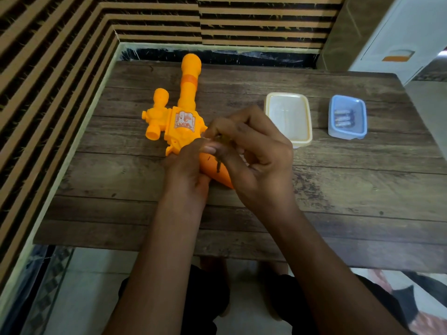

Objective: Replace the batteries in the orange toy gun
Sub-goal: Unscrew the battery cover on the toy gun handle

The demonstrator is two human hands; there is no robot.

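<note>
**Item 1, gun**: orange, lying flat on the counter. Its barrel points away from the hands and its handle is caught between them.

**Item 2, left hand**: curled round the handle from the left, holding it down.

**Item 3, right hand**: fingers bent, thumb and forefinger pinching a small piece at the top of the handle. Too blurred to say whether it is a battery or a cover.

**Item 4, blue box**: well to the right of the right hand, with batteries lying in it.

**Item 5, yellow box**: just beyond the right hand's knuckles, contents unclear.

**Handling note.** As I judge it, the step is working at the battery bay.
- The left hand should pin the handle firmly.
- The right should ease the piece out straight, not twist it.
- Anything freed belongs in a box, not loose on the boards.

**Room.**
- Right of the hands: open counter past the yellow box, a clear reach to the blue one.
- Near edge: close under the wrists, so small parts could roll off.
- Left: a slatted wall close by the gun, little swing there.
</note>
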